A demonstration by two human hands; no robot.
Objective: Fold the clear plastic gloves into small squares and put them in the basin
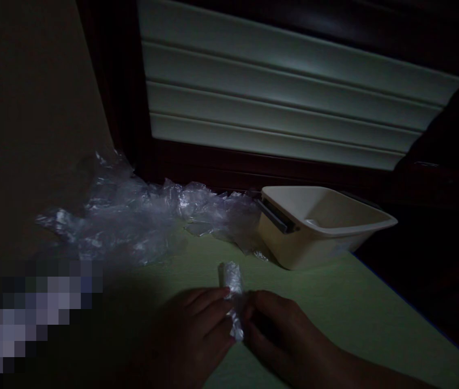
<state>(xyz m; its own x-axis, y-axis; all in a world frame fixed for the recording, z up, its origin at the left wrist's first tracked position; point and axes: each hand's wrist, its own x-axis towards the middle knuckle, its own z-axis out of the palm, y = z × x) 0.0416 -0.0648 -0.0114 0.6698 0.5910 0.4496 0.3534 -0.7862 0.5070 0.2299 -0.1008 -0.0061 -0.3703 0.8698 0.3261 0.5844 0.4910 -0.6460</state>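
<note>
A small, shiny roll of wrapped film [233, 278] lay on the green table [314, 302], in front of the person and between the two hands, well in from the table's right edge. It pointed lengthwise toward the far side; its far end stuck out beyond the fingers, and its near end showed in the gap between the hands.

The left hand [207, 324] had its fingers gently bent, with the tips touching the roll's left side; its thumb was hidden, so one could not tell whether it gripped. The right hand [280, 329] was curled, thumb and forefinger drawn in close beside the roll's right side, but it was too dark there to tell whether they pinched it.

A crumpled heap of clear plastic [127, 216] spread along the table's far side, from the left toward a cream bin [281, 248] with a dark handle [275, 216]. The bin stood, mouth upward, near the far right corner, just beside the right edge. Pale slats [270, 92] in a dark frame rose behind.
</note>
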